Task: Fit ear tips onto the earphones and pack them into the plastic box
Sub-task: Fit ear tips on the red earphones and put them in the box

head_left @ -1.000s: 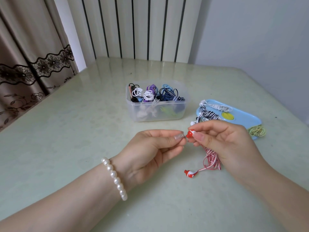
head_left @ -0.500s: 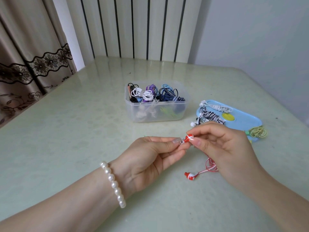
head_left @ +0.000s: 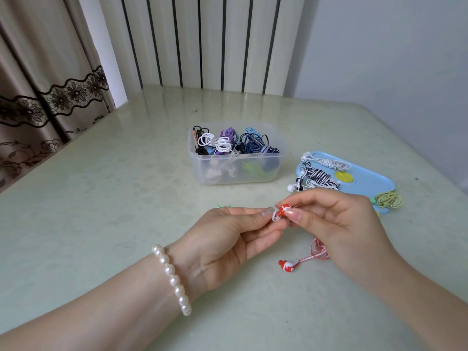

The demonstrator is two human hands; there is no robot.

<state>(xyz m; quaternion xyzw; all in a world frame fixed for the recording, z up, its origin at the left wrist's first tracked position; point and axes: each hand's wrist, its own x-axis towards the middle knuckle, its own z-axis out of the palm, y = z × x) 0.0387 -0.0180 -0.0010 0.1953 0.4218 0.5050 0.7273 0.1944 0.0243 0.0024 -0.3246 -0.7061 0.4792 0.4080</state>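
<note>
My right hand [head_left: 336,224] pinches a red-and-white earbud [head_left: 283,209] above the table's middle. My left hand [head_left: 228,239] pinches a clear white ear tip [head_left: 275,216] against the earbud's nozzle. The pair's other red earbud [head_left: 287,265] lies on the table below, and its red-white cable [head_left: 319,250] runs up under my right hand. A clear plastic box [head_left: 236,173] behind the hands holds several coiled earphones in white, purple, blue and black.
A light blue tray [head_left: 367,179] at the right carries a black-and-white striped earphone bundle [head_left: 316,178] and a white one [head_left: 329,163]. A yellow-green coiled earphone [head_left: 386,200] lies at its near end. A curtain hangs left; a striped panel stands behind the table.
The ear tip, held just left of the earbud a second ago, now sits against its nozzle. Both hands stayed nearly in place, the earbud tilting slightly.
</note>
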